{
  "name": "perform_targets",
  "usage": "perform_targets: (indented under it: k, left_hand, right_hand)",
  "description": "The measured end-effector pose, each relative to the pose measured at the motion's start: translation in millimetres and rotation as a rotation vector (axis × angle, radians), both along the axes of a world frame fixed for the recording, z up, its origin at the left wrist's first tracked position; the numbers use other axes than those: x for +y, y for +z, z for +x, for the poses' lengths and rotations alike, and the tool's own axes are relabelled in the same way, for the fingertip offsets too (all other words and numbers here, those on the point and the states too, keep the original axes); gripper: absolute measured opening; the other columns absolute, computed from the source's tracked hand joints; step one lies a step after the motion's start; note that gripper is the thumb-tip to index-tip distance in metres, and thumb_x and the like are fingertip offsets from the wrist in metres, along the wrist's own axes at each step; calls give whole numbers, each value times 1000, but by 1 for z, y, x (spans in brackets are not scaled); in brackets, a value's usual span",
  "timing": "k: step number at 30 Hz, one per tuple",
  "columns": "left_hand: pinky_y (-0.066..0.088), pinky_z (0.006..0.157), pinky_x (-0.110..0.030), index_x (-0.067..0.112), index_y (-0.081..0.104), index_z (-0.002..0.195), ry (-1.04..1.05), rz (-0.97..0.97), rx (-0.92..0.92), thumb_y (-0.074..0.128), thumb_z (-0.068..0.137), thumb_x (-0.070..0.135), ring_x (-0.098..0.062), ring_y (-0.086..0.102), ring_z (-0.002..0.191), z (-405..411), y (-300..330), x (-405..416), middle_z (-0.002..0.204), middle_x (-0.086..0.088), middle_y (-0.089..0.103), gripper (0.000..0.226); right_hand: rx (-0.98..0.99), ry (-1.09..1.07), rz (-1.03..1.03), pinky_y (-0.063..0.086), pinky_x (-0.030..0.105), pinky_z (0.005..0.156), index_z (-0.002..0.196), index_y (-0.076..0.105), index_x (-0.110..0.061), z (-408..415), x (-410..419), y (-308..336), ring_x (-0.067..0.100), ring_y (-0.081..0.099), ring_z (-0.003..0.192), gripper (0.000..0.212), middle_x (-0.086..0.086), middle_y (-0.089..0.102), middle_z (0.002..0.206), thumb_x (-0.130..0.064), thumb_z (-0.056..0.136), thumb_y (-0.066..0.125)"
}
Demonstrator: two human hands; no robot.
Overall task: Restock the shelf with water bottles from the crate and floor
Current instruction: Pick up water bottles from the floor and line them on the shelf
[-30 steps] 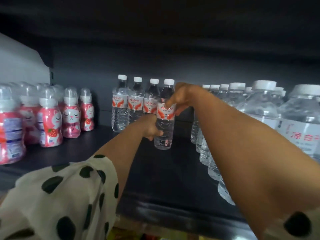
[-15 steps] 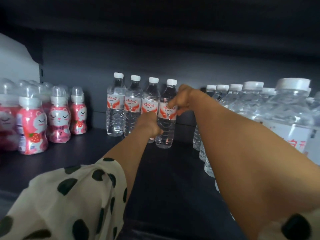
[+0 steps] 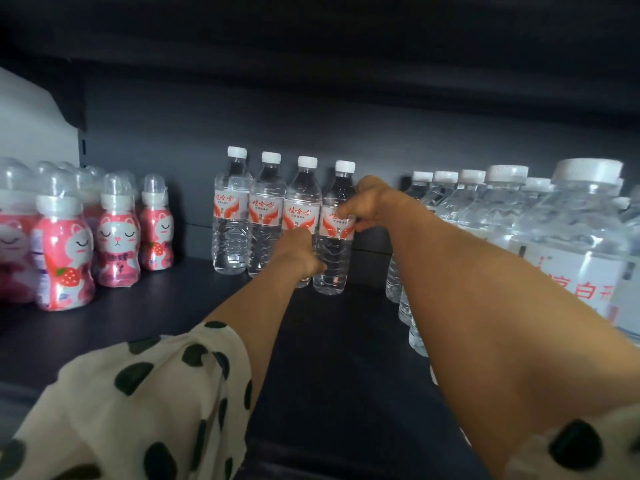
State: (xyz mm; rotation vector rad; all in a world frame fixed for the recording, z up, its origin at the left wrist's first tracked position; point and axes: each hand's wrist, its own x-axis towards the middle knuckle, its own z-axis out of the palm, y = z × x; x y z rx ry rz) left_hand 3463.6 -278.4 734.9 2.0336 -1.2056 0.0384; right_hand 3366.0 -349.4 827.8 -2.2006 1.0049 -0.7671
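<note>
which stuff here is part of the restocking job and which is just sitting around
Part of the job:
- water bottle being set down, held by the left hand low and the right hand at its label
- three matching bottles already lined up beside it
- dark shelf

Just sitting there:
- pink cat bottles on the left
- row of clear bottles with white caps on the right

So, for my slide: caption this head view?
Both hands set a water bottle beside three others on the shelf.

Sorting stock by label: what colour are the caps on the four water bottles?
White caps, clearest in the head view.
</note>
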Motion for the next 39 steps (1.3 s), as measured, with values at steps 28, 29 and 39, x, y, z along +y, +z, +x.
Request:
perform_targets:
  k: [28,29,39]
  left_hand:
    - [52,82,-33,4,62,108,215,40,-81,71,82,7,-28,64,99,29,-7,-7,106,-12,66,28]
    - [53,82,-33,5,62,107,204,47,-77,72,82,8,-27,64,98,28,-7,-5,104,-11,66,28]
    - [49,80,-31,9,58,108,67,211,-307,78,76,18,-23,59,92,5,25,57,105,-8,62,40]
  right_hand:
    - [227,-47,-71,51,45,94,113,56,-6,8,-2,-35,33,64,100,36,17,64,109,-3,80,71]
    - [253,-55,-92,51,45,95,116,55,-6,8,0,-34,32,64,100,38,16,63,110,-6,81,71]
    - [565,-97,-344,50,43,95,120,55,-9,-24,50,-18,26,62,100,48,9,62,109,-18,78,75]
